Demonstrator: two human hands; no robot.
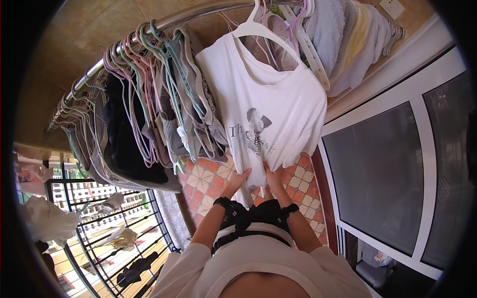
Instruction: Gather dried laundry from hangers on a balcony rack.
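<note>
A white printed T-shirt (275,97) hangs from a white plastic hanger (261,29) on a curved metal rail (186,14). The shirt's neckline sits lopsided on the hanger, and its lower part is gathered together. My left hand (238,179) grips the lower edge of the cloth on the left, thumb on top. On the other side my right hand (272,175) pinches the same gathered cloth. The fingers of both hands are partly hidden by the fabric.
Many hangers (149,74) and garments crowd the rail left of the shirt; towels (324,33) hang to its right. A barred window (123,223) with small items hanging on it is at lower left. A framed sliding door (376,164) stands on the right, beside the tiled floor (302,178).
</note>
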